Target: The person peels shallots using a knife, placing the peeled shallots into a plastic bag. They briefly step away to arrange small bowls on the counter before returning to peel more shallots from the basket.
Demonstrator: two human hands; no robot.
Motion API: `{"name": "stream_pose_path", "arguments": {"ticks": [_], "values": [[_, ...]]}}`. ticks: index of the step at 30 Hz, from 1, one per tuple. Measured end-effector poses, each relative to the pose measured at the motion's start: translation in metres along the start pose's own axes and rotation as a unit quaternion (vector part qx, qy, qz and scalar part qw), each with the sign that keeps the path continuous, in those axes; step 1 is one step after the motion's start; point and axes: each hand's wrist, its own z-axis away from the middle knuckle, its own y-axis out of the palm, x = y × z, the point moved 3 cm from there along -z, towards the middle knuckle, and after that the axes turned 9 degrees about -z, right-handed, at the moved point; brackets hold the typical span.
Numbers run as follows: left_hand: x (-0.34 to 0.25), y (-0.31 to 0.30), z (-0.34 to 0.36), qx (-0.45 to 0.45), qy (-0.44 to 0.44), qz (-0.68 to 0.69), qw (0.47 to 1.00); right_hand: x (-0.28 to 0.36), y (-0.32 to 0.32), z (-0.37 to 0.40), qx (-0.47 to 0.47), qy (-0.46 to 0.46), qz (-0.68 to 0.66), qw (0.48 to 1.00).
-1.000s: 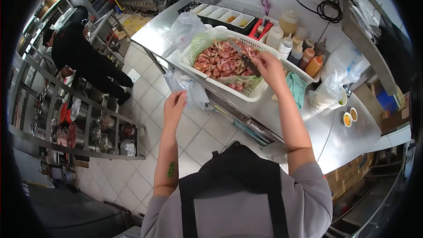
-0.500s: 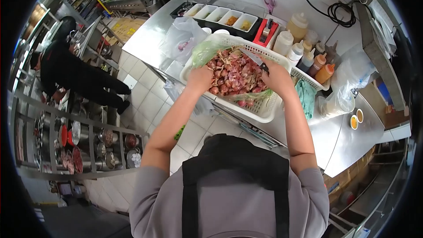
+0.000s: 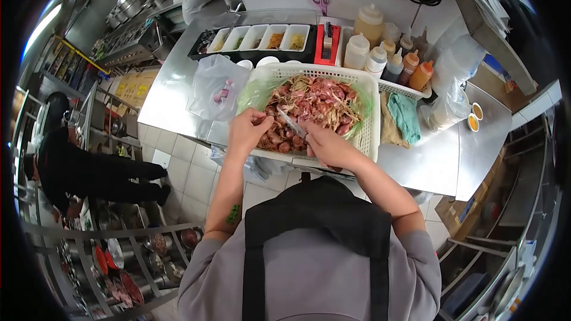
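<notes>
A white plastic basket (image 3: 370, 141), lined with a green plastic bag (image 3: 252, 96), holds a heap of red shallots (image 3: 321, 98) with dry skins and roots. Over the front left of the heap, my left hand (image 3: 245, 134) has its thumb and fingertips pinched together; whatever lies between them is too small to make out. My right hand (image 3: 326, 144) is closed around the handle of a small knife (image 3: 290, 122). The blade slants up and left over the shallots, its tip a short way from my left fingers.
Left of the basket sits a clear plastic bag (image 3: 217, 89) with a few shallots. Behind stand a black topping tray (image 3: 253, 54), a red holder (image 3: 327, 44) and several sauce bottles (image 3: 376, 60). A teal cloth (image 3: 404, 117) lies right. Another person (image 3: 95, 163) works at far left.
My right hand has brought the knife from the heap's right side to its front middle. My left hand has come out of the shallots, fingertips pinched. The whole view has shifted.
</notes>
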Motion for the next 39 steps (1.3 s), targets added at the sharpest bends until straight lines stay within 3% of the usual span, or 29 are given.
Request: {"name": "stream_pose_path", "arguments": {"ticks": [1, 2, 5, 7, 8, 10, 11, 12, 13, 14, 16, 17, 19, 22, 23, 25, 26, 27, 30, 32, 35, 39], "values": [[0.002, 0.000, 0.000, -0.010, -0.022, 0.031, 0.999, 0.002, 0.007, -0.007, -0.001, -0.020, 0.039, 0.999], [0.004, 0.000, 0.000, -0.006, -0.017, 0.030, 0.999, 0.001, 0.015, -0.011, 0.037, 0.062, 0.014, 0.997], [-0.006, 0.002, 0.003, 0.011, 0.012, 0.138, 0.990, -0.001, 0.032, -0.025, 0.097, 0.094, -0.021, 0.991], [-0.045, -0.016, 0.014, 0.029, 0.060, 0.250, 0.966, -0.004, 0.037, -0.029, 0.096, 0.110, -0.004, 0.989], [-0.053, -0.023, 0.008, 0.043, 0.116, 0.276, 0.953, 0.000, 0.031, -0.033, 0.033, 0.038, 0.037, 0.998], [-0.069, -0.039, -0.004, 0.061, 0.101, 0.318, 0.941, 0.013, 0.007, -0.033, -0.099, -0.073, 0.102, 0.987], [-0.073, -0.043, -0.011, 0.077, 0.082, 0.354, 0.928, 0.010, -0.008, -0.035, -0.217, -0.273, 0.153, 0.925], [-0.064, -0.039, -0.020, 0.088, 0.081, 0.363, 0.924, 0.036, -0.028, -0.021, -0.173, -0.111, 0.035, 0.978], [-0.055, -0.029, -0.026, 0.088, 0.084, 0.362, 0.924, 0.038, -0.045, -0.014, -0.161, -0.073, -0.058, 0.983], [-0.043, -0.015, -0.032, 0.126, 0.043, 0.438, 0.889, 0.034, -0.056, -0.008, -0.147, -0.034, -0.153, 0.977], [-0.025, 0.016, -0.036, 0.194, -0.018, 0.538, 0.820, 0.027, -0.062, -0.002, -0.152, -0.074, -0.232, 0.958], [-0.019, 0.029, -0.035, 0.198, -0.015, 0.536, 0.820, 0.025, -0.063, 0.000, -0.152, -0.112, -0.306, 0.933], [-0.015, 0.051, -0.035, 0.244, -0.088, 0.621, 0.740, 0.016, -0.060, -0.004, -0.161, -0.117, -0.303, 0.932], [-0.016, 0.067, -0.037, 0.249, -0.115, 0.643, 0.715, 0.002, -0.051, -0.011, -0.207, -0.087, -0.101, 0.969], [-0.013, 0.070, -0.037, 0.252, -0.115, 0.642, 0.715, -0.002, -0.049, -0.013, -0.210, -0.086, -0.102, 0.969], [-0.008, 0.072, -0.040, 0.243, -0.115, 0.660, 0.702, -0.001, -0.042, -0.016, -0.217, -0.131, 0.032, 0.967], [-0.005, 0.074, -0.040, 0.243, -0.115, 0.660, 0.702, -0.003, -0.037, -0.020, -0.252, -0.201, 0.040, 0.946], [-0.004, 0.074, -0.040, 0.232, -0.107, 0.665, 0.702, -0.004, -0.037, -0.021, -0.251, -0.200, 0.040, 0.946], [-0.007, 0.071, -0.039, 0.227, -0.078, 0.671, 0.702, -0.002, -0.036, -0.022, -0.229, -0.170, -0.010, 0.958], [-0.010, 0.070, -0.037, 0.234, -0.056, 0.671, 0.701, 0.007, -0.035, -0.021, -0.169, -0.073, -0.053, 0.981], [-0.009, 0.072, -0.035, 0.243, -0.046, 0.662, 0.708, -0.001, -0.031, -0.027, -0.201, -0.115, -0.101, 0.967], [-0.008, 0.072, -0.034, 0.226, -0.044, 0.640, 0.733, 0.005, -0.031, -0.028, -0.201, -0.110, -0.069, 0.971]]}}
